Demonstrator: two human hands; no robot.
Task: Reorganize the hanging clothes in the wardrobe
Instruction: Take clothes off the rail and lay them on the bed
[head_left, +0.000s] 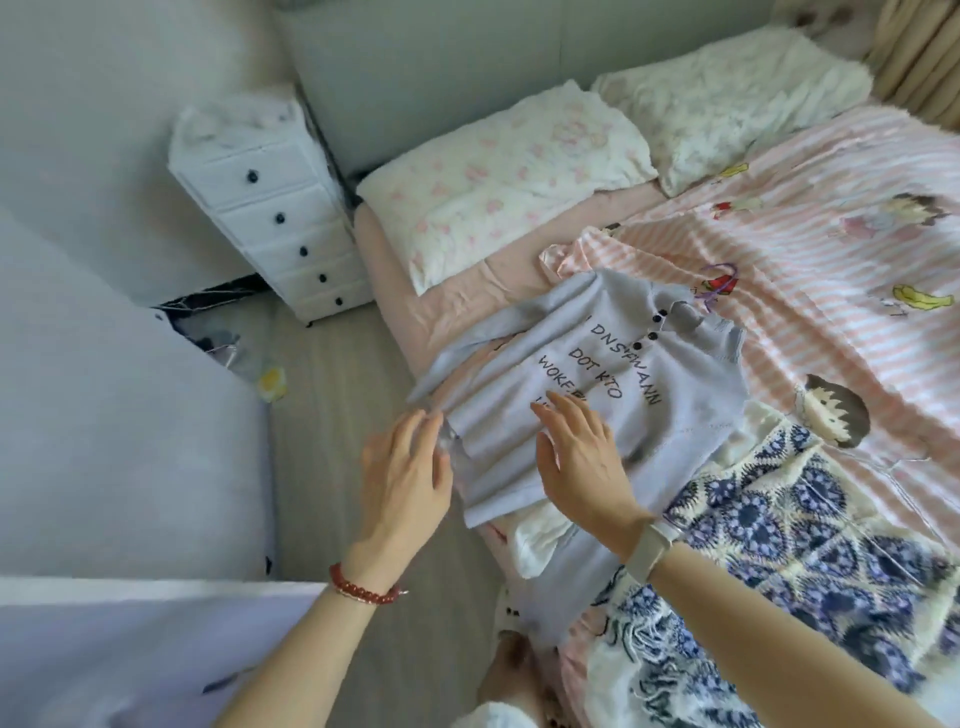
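1. A grey shirt (613, 384) with dark lettering is spread flat on the bed (441, 312), close to its near edge, with a purple hanger (719, 283) seen at the collar. The wardrobe itself is not in view.
2. The right hand (582, 457) is laid on the shirt's lower front with fingers (553, 410) straight and spread; nothing is gripped.
3. The left hand (402, 478) is placed at the shirt's near corner, fingers relaxed and slightly parted. Whether cloth is pinched there cannot be told, as the spot is blurred.
4. The shirt could be dragged off the mattress onto the floor (322, 395) if it is pulled toward the edge, since one sleeve (467, 353) already lies near it.
5. Fresh creases could be pressed in if the fabric is smoothed while bunched over the white garment (540, 540) beneath.
6. The hanger could be slipped out of the collar if the shirt is lifted by its hem.
7. The patterned blanket (779, 519) just beside could be snagged during lifting.
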